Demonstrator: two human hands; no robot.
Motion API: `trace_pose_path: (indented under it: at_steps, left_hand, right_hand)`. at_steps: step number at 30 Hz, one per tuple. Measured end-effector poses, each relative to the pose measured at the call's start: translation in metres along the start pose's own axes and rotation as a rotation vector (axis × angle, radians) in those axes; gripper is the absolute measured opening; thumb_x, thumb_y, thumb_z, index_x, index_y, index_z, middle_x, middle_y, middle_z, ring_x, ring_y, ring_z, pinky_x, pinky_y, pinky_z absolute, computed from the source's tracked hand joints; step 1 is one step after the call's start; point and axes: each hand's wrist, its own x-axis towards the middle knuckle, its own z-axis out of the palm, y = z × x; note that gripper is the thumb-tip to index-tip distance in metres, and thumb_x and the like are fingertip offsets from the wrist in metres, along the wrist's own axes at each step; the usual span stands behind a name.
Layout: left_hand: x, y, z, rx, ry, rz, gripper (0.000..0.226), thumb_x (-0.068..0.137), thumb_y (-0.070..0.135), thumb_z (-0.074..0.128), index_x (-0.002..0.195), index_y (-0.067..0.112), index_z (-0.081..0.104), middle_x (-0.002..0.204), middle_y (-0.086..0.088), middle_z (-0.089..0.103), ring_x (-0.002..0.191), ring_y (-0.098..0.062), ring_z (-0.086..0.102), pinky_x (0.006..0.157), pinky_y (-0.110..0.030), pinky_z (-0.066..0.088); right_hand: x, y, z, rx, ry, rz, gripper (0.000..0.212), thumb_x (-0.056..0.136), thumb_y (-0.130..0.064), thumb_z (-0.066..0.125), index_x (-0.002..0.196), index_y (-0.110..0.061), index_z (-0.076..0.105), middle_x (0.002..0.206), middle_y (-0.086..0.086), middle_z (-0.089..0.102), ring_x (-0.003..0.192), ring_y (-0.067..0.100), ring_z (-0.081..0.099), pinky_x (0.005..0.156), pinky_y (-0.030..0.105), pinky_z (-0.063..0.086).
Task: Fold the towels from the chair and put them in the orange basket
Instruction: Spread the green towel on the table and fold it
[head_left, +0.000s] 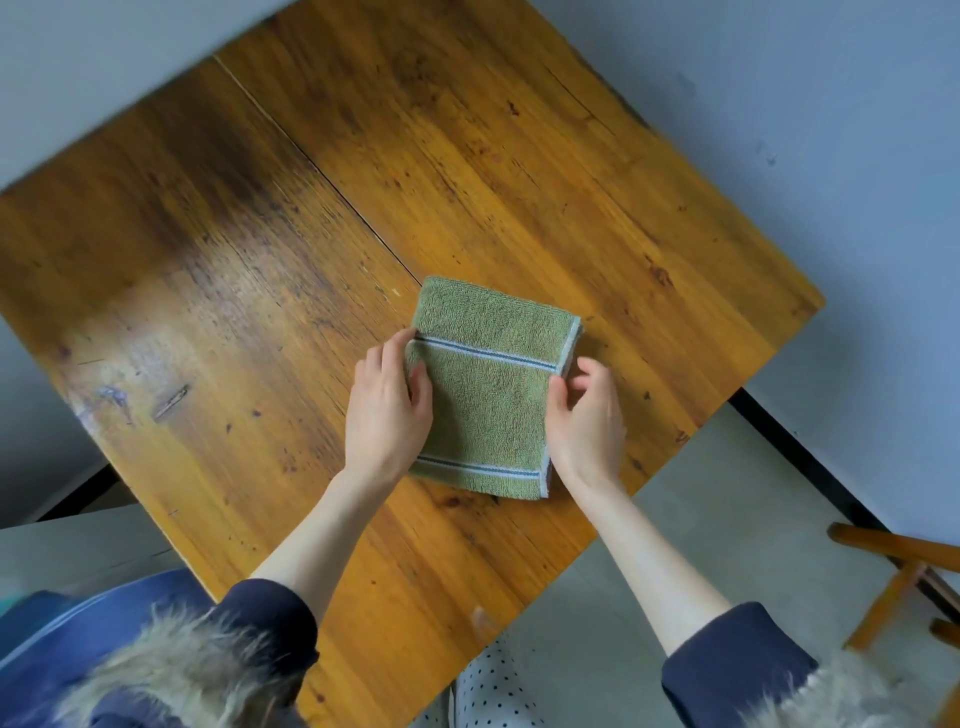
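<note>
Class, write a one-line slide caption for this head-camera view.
Both hands, left and right, grip opposite edges of a folded green striped towel on a worn wooden table.

Left hand and right hand extended forward; fingers curled.

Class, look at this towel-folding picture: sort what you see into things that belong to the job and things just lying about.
Belongs to the job:
- green towel, folded on the table
- left hand, gripping the towel's left edge
- right hand, pinching its right edge
- wooden table, the folding surface

Just lying about:
- wooden stool, on the floor at right
- blue fabric, lower left
</note>
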Motion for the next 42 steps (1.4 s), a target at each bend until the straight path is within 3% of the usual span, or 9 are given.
trace_pose_path:
  at_steps: [4, 7, 12, 15, 19, 29, 33, 38, 42]
  left_hand:
    - [0.015, 0.008, -0.013, -0.238, -0.061, -0.236, 0.031, 0.092, 0.015, 0.052, 0.123, 0.010, 0.052, 0.111, -0.007, 0.059, 0.102, -0.022, 0.055, 0.090, -0.032, 0.043]
    - [0.023, 0.007, -0.022, -0.286, -0.240, -0.447, 0.031, 0.093, 0.029, 0.052, 0.120, 0.014, 0.055, 0.107, -0.004, 0.060, 0.103, -0.023, 0.056, 0.092, -0.036, 0.046]
    - [0.020, 0.002, -0.026, -0.241, -0.401, -0.476, 0.039, 0.093, 0.037, 0.049, 0.122, 0.012, 0.053, 0.116, -0.008, 0.061, 0.107, -0.026, 0.056, 0.092, -0.039, 0.047]
    - [0.008, 0.002, -0.033, -0.351, -0.453, -0.489, 0.040, 0.091, 0.037, 0.055, 0.119, 0.009, 0.056, 0.108, -0.006, 0.064, 0.093, -0.018, 0.060, 0.075, -0.027, 0.050]
    - [-0.021, 0.004, -0.044, -0.529, -0.510, -0.539, 0.031, 0.090, 0.021, 0.059, 0.120, 0.012, 0.052, 0.094, 0.002, 0.061, 0.079, -0.006, 0.057, 0.058, -0.018, 0.044]
    - [-0.072, -0.005, -0.060, -0.756, -0.560, -0.660, 0.045, 0.085, 0.007, 0.064, 0.121, 0.026, 0.047, 0.094, -0.001, 0.057, 0.094, -0.020, 0.059, 0.093, -0.048, 0.046]
    - [-0.094, -0.012, -0.071, -0.825, -0.513, -0.700, 0.048, 0.085, 0.005, 0.064, 0.124, 0.026, 0.046, 0.106, -0.007, 0.055, 0.100, -0.021, 0.060, 0.088, -0.044, 0.050]
    - [-0.132, -0.032, -0.091, -0.934, -0.387, -0.773, 0.047, 0.084, 0.002, 0.064, 0.121, 0.027, 0.049, 0.105, -0.008, 0.055, 0.102, -0.024, 0.061, 0.091, -0.049, 0.049]
    - [-0.171, -0.043, -0.107, -1.024, -0.257, -0.849, 0.048, 0.084, -0.002, 0.061, 0.124, 0.023, 0.050, 0.101, -0.007, 0.057, 0.092, -0.019, 0.062, 0.068, -0.035, 0.051]
  right_hand:
    - [0.013, -0.008, 0.007, 0.026, -0.134, 0.264, 0.041, 0.092, -0.039, 0.049, 0.123, -0.012, 0.047, 0.120, 0.003, 0.053, 0.104, 0.024, 0.055, 0.096, 0.049, 0.040]
    - [0.025, -0.003, 0.011, 0.016, -0.183, 0.357, 0.037, 0.088, -0.044, 0.052, 0.105, -0.012, 0.049, 0.098, 0.003, 0.057, 0.086, 0.025, 0.057, 0.087, 0.043, 0.044]
    - [0.026, -0.009, 0.002, -0.174, -0.295, 0.307, 0.047, 0.089, -0.048, 0.051, 0.111, -0.007, 0.048, 0.104, 0.004, 0.059, 0.100, 0.028, 0.058, 0.097, 0.048, 0.039]
    - [0.025, -0.007, -0.001, -0.061, -0.357, 0.312, 0.050, 0.083, -0.052, 0.054, 0.105, -0.007, 0.056, 0.108, 0.006, 0.063, 0.101, 0.029, 0.059, 0.096, 0.051, 0.042]
    - [0.007, -0.001, -0.008, -0.005, -0.405, 0.256, 0.034, 0.088, -0.040, 0.056, 0.093, -0.007, 0.058, 0.094, 0.006, 0.064, 0.081, 0.021, 0.060, 0.071, 0.032, 0.047]
    - [-0.021, 0.000, -0.027, 0.284, -0.629, 0.262, 0.035, 0.087, -0.012, 0.061, 0.118, -0.008, 0.045, 0.114, 0.010, 0.059, 0.097, 0.019, 0.061, 0.081, 0.035, 0.051]
    - [-0.031, -0.008, -0.034, 0.311, -0.733, 0.230, 0.035, 0.089, -0.004, 0.055, 0.121, -0.012, 0.045, 0.113, 0.009, 0.059, 0.096, 0.017, 0.061, 0.071, 0.028, 0.049]
    - [-0.048, -0.029, -0.029, 0.271, -0.884, 0.138, 0.038, 0.088, -0.002, 0.056, 0.122, -0.016, 0.045, 0.112, 0.008, 0.060, 0.100, 0.020, 0.061, 0.081, 0.035, 0.050]
    - [-0.073, -0.047, -0.019, 0.217, -0.998, 0.067, 0.041, 0.087, -0.001, 0.057, 0.122, -0.019, 0.045, 0.113, 0.007, 0.059, 0.102, 0.021, 0.061, 0.091, 0.043, 0.050]
